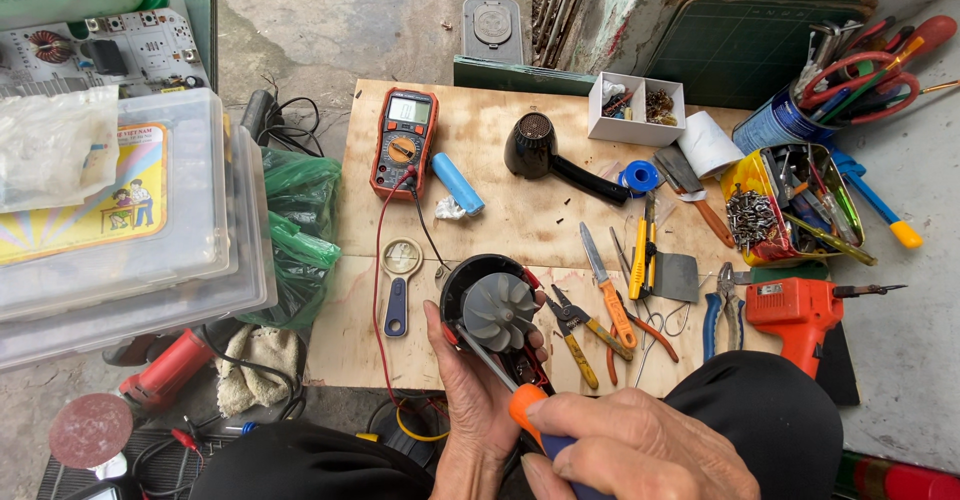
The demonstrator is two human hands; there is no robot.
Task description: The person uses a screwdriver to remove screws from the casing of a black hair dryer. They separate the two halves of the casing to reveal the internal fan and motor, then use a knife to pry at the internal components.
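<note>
- your left hand (470, 380) cups the fan motor (497, 312); loose hold lets it twist.
- right hand (630, 450) fist-tight on screwdriver (510, 385); a slip could chip the blades.

On the pale plywood worktop (520, 220): one orange-cased multimeter (404, 142); one blue cylindrical battery cell (457, 182); one black hair-dryer housing (548, 156); one grey impeller fan unit (498, 310); one orange electric drill (795, 310); one white compartment box (636, 108); one blue solder spool (639, 176); one round dial gauge with blue handle (400, 272). Two hands: left hand (478, 380), right hand (640, 450).
</note>
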